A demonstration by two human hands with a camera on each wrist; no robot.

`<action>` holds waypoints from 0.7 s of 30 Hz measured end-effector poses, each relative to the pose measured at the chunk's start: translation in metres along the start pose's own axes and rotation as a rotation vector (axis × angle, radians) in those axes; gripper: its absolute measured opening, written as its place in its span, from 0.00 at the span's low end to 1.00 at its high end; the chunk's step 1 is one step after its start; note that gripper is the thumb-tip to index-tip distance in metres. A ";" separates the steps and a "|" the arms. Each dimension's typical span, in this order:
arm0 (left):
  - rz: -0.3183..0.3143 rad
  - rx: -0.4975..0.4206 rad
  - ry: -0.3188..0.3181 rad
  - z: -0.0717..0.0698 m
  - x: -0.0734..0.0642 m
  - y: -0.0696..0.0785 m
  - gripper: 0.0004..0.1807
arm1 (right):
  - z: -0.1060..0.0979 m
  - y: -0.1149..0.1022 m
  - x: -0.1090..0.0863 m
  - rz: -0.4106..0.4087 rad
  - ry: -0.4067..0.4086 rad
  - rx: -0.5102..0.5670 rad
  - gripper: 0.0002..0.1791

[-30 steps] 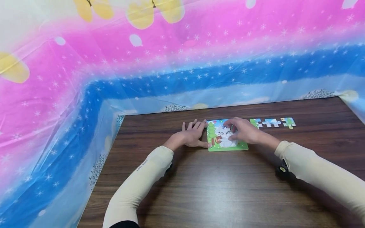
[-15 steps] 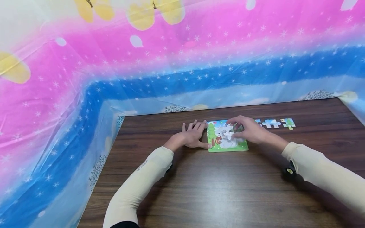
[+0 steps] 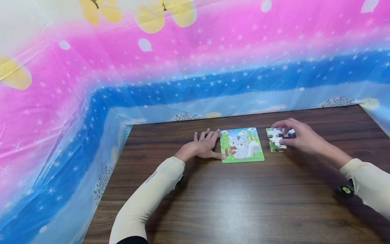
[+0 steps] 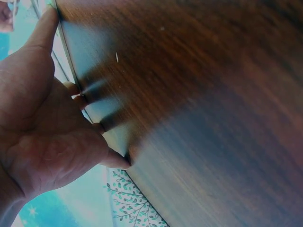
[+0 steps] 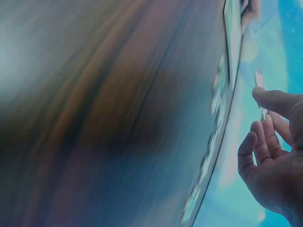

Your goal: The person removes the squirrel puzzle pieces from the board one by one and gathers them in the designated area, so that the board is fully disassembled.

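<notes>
A square puzzle board (image 3: 242,145) printed with a grey-white squirrel lies on the table. My left hand (image 3: 204,145) rests at its left edge, fingers spread, thumb at the lower left corner and index fingertip at the upper left. My right hand (image 3: 303,137) is to the right of the board, above a row of loose pieces. It pinches a jigsaw puzzle piece (image 5: 259,78) between thumb and fingers; in the head view this shows as a white and green shape overlapping the row. The pinching hand covers most of the row there.
Loose puzzle pieces (image 5: 204,168) lie in a line beside the board in the right wrist view, blurred. The dark wooden table (image 3: 231,200) ends at the back against a pink and blue cloth (image 3: 189,78), which also hangs along the left side.
My right hand has lifted away from the board and moved right, over the loose pieces, carrying the puzzle piece. The squirrel picture is now uncovered. My left hand has stayed in place.
</notes>
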State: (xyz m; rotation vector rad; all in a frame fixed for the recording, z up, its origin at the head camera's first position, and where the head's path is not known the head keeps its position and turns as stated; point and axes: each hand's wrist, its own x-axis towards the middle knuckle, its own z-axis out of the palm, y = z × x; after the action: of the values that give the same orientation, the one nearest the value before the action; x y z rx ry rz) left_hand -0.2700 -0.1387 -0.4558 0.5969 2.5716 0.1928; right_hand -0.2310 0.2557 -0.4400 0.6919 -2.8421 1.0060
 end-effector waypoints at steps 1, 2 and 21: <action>0.002 -0.001 0.001 0.000 0.000 0.000 0.63 | -0.003 0.005 -0.003 -0.008 0.009 -0.026 0.33; 0.002 -0.002 0.001 0.000 0.000 0.000 0.63 | -0.006 0.011 -0.007 -0.022 0.015 -0.056 0.34; 0.003 0.020 0.004 -0.007 -0.011 0.007 0.62 | -0.020 0.048 -0.032 -0.024 -0.163 -0.244 0.31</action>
State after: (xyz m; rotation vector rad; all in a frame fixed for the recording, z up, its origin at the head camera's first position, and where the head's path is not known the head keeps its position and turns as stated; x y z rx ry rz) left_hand -0.2617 -0.1374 -0.4430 0.6079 2.5797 0.1692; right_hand -0.2243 0.3137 -0.4580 0.8137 -3.0136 0.6088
